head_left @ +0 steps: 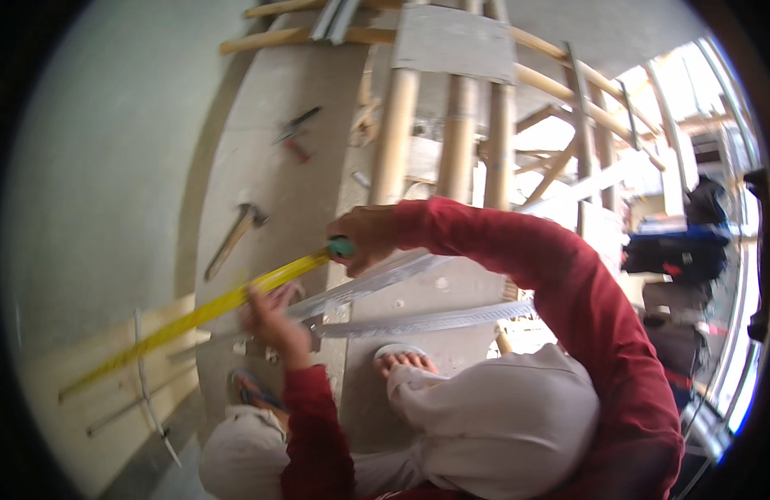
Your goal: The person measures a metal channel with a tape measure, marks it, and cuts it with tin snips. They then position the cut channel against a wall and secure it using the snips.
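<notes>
"Tape measure [341,247] first: where is it sitting against the fingers?"

"Its green end is poking out of the right hand [370,237]. Those fingers are curling round the case and gripping it, and the yellow blade [189,322] is coming out on the side away from the palm."

"And the left hand [278,327]?"

"It is reaching up from below the blade, nearer the case than the blade's far end. Its fingertips are meeting the blade, but blur is smearing them, so I'm not able to tell whether they are pinching it or only touching."

"Which way is the blade going?"

"It is running from the case toward the lower left, with most of its length extending past the left hand."

"What else is lying around the tape measure?"

"A wooden-handled hammer [231,242] is lying just above the blade, on a grey board [264,187]. Farther above the tape measure, a slim dark tool [300,122] and a small red tool [297,151] are lying close together. Two pale metal strips [426,320] are stretching below the case and off to its right. Lower still from the case, a sandalled foot [406,360] is resting, while thick bamboo poles [460,133] are rising above it to the right."
</notes>
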Motion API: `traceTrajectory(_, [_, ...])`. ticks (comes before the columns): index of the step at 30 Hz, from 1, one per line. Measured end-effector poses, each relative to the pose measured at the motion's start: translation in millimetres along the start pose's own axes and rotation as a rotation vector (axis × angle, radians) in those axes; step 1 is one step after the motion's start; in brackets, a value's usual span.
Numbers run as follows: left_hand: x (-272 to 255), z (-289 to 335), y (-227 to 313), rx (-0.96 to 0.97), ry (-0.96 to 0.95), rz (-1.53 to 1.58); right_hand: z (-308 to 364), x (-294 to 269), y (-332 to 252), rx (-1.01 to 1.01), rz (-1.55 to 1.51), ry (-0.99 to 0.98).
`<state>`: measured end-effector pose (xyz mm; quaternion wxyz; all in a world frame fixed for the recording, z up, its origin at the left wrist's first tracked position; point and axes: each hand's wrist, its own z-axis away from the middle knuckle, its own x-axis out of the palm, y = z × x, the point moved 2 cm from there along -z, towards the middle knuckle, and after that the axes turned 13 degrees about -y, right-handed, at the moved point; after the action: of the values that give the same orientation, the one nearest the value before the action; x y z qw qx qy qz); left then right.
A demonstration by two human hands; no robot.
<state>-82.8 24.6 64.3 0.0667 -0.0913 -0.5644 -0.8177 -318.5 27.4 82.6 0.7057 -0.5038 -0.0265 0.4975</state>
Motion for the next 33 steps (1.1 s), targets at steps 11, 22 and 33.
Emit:
traceTrajectory(11, [-65.3, -21.2, 48.2, 0.106, 0.023, 0.036, 216.7, -61.3, 201.5, 0.625, -0.14, -0.03])
traceTrajectory(22, [-26.2, 17.3, -28.9, -0.184, -0.044, 0.299, 279.8, -53.4, 188.8, 0.594, 0.03, -0.121])
traceTrajectory(33, [-43.8, 6.1, -83.4, -0.36, -0.015, 0.384, 291.9, -21.5, 236.2, 0.821, -0.209, 0.212])
